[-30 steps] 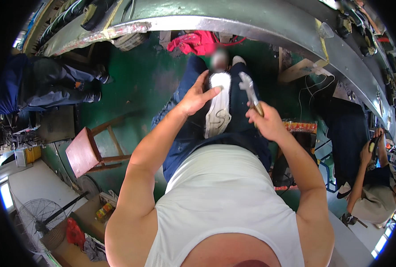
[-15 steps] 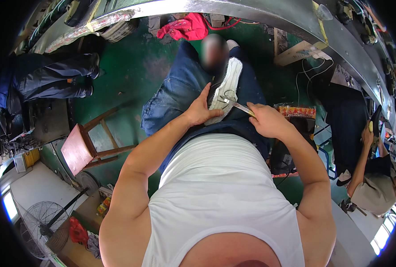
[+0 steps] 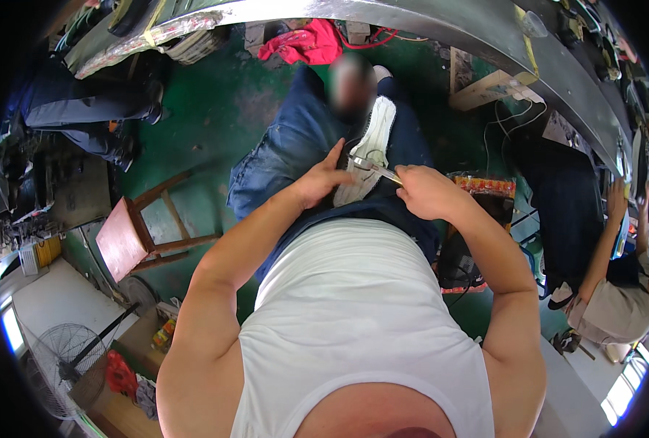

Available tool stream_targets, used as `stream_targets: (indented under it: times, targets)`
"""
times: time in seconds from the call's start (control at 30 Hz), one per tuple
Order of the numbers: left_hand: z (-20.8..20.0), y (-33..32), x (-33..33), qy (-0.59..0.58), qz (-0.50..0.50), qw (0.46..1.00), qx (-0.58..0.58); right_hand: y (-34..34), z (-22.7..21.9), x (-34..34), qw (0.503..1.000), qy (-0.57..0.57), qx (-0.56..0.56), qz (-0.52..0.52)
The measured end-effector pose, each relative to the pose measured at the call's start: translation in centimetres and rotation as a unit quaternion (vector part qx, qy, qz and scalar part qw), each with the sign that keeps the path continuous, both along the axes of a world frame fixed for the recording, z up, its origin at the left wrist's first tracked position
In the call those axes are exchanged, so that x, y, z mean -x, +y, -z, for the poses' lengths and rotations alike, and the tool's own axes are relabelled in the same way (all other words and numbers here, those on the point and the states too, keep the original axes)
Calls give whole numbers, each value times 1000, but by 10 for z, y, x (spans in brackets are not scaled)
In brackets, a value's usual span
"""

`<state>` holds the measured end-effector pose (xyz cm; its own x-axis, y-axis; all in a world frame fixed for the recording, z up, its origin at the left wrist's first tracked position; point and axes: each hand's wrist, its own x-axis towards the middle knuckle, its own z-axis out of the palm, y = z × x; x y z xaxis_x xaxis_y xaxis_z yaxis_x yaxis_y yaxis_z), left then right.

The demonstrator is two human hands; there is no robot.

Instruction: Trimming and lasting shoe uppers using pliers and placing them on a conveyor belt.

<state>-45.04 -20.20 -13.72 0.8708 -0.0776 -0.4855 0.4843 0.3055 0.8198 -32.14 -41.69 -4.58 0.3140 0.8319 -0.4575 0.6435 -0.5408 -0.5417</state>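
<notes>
A shoe [image 3: 377, 120] lies sole-up along my lap, its pale, ridged bottom facing me and its dark upper showing at the side. My left hand [image 3: 320, 182] grips its left edge near the close end, fingers along the side and the thumb, slightly blurred, over the sole. My right hand [image 3: 428, 191] is closed around the handle of a metal hand tool [image 3: 368, 165] with a pincer-like head. That head rests over the middle of the sole, by a thin dark curved line; its exact kind is hard to make out.
A wooden stool [image 3: 124, 237] stands on the green floor to my left, with a wire fan [image 3: 62, 361] nearer. A metal bench edge [image 3: 324, 10] curves across the far side. Red cloth [image 3: 310, 45] lies beneath it. Co-workers' legs [image 3: 94, 102] and arms [image 3: 602, 252] show at both sides.
The tool and my right hand have shifted left across the sole. My left thumb has lifted from the sole's near end and moved up along it. The shoe has shifted slightly left.
</notes>
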Motion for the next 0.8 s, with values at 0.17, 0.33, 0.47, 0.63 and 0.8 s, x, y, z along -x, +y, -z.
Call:
stream_targets:
  times: [0.17,0.33,0.47,0.63,0.8]
  targets:
    - [4,-13,-9,84,-166,974,126,14,-4,3,996,-3,87,-35]
    - [20,-29,-25,86,-217,956,-176,-4,44,58,979,-88,-137,121]
    - [40,-28,-19,69,-198,942,-263,1,21,50,993,-72,-25,89]
    - [40,-30,-19,16,-203,923,-326,0,30,35,996,-9,-24,88]
    - [18,-34,-15,-2,-124,915,-384,-19,27,49,991,-60,-24,120]
